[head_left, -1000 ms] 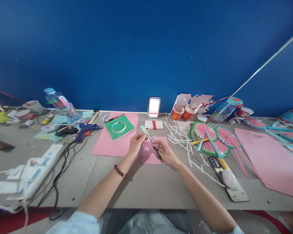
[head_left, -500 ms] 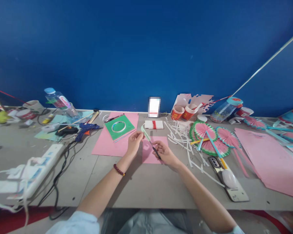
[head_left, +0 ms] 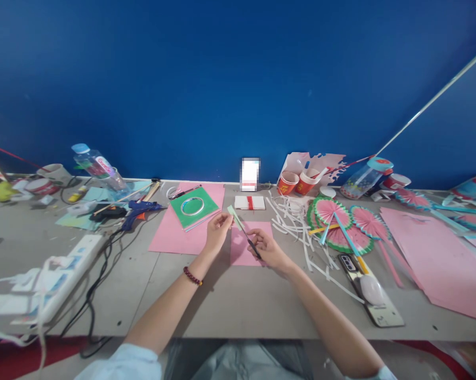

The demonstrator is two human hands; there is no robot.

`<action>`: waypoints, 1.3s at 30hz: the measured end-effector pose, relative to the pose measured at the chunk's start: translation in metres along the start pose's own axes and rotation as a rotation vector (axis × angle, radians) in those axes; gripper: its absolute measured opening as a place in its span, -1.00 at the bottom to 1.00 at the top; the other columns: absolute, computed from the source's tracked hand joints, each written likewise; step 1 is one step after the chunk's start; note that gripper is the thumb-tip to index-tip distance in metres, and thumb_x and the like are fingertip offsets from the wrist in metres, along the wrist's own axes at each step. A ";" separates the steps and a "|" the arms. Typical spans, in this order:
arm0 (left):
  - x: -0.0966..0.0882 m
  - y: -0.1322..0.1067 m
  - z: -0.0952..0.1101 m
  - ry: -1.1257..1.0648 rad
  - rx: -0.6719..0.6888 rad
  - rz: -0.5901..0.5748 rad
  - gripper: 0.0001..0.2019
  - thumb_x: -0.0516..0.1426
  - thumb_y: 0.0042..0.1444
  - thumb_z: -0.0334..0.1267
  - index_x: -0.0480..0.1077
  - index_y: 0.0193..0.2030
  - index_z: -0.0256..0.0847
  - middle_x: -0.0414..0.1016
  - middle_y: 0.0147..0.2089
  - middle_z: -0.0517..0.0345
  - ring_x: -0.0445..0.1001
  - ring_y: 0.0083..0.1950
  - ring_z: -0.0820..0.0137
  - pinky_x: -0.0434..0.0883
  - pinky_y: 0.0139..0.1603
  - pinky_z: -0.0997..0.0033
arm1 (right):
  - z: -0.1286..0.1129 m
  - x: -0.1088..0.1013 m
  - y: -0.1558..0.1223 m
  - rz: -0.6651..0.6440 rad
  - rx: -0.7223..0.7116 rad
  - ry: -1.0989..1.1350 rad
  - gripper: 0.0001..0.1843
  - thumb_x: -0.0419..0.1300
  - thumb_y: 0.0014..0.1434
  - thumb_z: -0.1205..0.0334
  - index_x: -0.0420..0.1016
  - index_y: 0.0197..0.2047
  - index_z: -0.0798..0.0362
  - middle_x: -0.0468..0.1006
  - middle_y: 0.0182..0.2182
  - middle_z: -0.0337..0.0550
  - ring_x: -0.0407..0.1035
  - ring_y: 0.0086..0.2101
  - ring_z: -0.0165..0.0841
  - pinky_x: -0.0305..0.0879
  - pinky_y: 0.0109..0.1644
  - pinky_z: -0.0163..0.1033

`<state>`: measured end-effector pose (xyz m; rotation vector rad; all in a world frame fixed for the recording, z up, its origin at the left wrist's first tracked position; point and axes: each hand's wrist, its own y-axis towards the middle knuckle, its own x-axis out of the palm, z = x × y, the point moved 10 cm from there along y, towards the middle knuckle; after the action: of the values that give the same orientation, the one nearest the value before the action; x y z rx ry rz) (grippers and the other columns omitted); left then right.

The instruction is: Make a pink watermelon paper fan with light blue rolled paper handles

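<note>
A narrow pale green paper strip (head_left: 235, 215) is pinched between the closed fingertips of my left hand (head_left: 221, 228). My right hand (head_left: 266, 248) is wrapped around a pair of scissors with dark handles (head_left: 254, 248), its blades pointing up and left against the strip. Whether the blades are fully closed is too small to see. Below both hands lies a small pink paper square (head_left: 241, 254). Just beyond them is a white packet with a red band (head_left: 250, 202). Left of my left hand, a green paper stack (head_left: 208, 203) carries a roll of clear tape (head_left: 192, 206).
To the right lie loose white paper strips (head_left: 291, 216), pink and green paper fans (head_left: 333, 211) and a phone (head_left: 386, 314) with a white mouse on it. A blue glue gun (head_left: 137, 211), black cables and a power strip (head_left: 73, 269) occupy the left. Red paper cups (head_left: 288, 182) stand behind.
The far end of the green strip looked curled and thin before; now it appears flatter and shorter above my left fingertips. Both hands stay in nearly the same place.
</note>
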<state>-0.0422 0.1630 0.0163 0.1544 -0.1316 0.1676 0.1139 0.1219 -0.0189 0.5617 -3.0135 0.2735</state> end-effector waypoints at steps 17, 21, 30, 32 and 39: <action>0.002 -0.001 -0.001 -0.034 -0.024 -0.002 -0.78 0.24 -0.06 -0.12 0.40 -0.53 -0.21 0.34 -0.55 0.22 0.30 -0.47 0.46 0.27 -0.39 0.47 | 0.000 0.000 0.000 -0.001 -0.007 -0.014 -0.52 0.32 -0.10 0.15 0.28 -0.10 -0.02 0.21 -0.52 -0.45 0.22 -0.63 -0.56 0.11 -0.64 -0.45; 0.003 -0.001 0.001 -0.043 -0.017 -0.010 -0.80 0.23 -0.05 -0.14 0.40 -0.54 -0.20 0.35 -0.55 0.23 0.30 -0.48 0.46 0.26 -0.39 0.47 | 0.003 0.001 0.001 -0.012 0.014 0.013 -0.51 0.33 -0.12 0.16 0.27 -0.11 -0.05 0.23 -0.52 -0.46 0.22 -0.63 -0.57 0.10 -0.64 -0.45; 0.007 -0.003 0.004 -0.016 -0.002 -0.042 -0.80 0.22 -0.04 -0.17 0.38 -0.56 -0.21 0.36 -0.56 0.23 0.31 -0.47 0.47 0.26 -0.39 0.47 | 0.000 0.003 0.000 -0.024 -0.002 0.054 -0.53 0.32 -0.08 0.14 0.24 -0.12 -0.05 0.21 -0.50 -0.46 0.21 -0.63 -0.58 0.08 -0.65 -0.46; 0.007 -0.003 0.005 -0.010 -0.003 -0.042 -0.80 0.22 -0.05 -0.16 0.38 -0.55 -0.21 0.37 -0.55 0.22 0.31 -0.47 0.46 0.26 -0.38 0.46 | -0.001 0.003 0.000 -0.022 0.002 0.051 -0.53 0.32 -0.07 0.13 0.24 -0.11 -0.05 0.21 -0.50 -0.45 0.20 -0.63 -0.58 0.07 -0.65 -0.46; 0.008 -0.003 0.002 -0.004 -0.014 -0.041 -0.79 0.22 -0.05 -0.14 0.38 -0.54 -0.21 0.36 -0.55 0.23 0.32 -0.45 0.46 0.28 -0.38 0.47 | 0.000 0.004 0.000 -0.028 0.000 0.050 -0.52 0.31 -0.05 0.07 0.24 -0.10 -0.05 0.22 -0.49 -0.44 0.20 -0.62 -0.58 0.07 -0.66 -0.47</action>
<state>-0.0344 0.1609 0.0189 0.1433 -0.1337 0.1251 0.1102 0.1209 -0.0181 0.5874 -2.9548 0.2821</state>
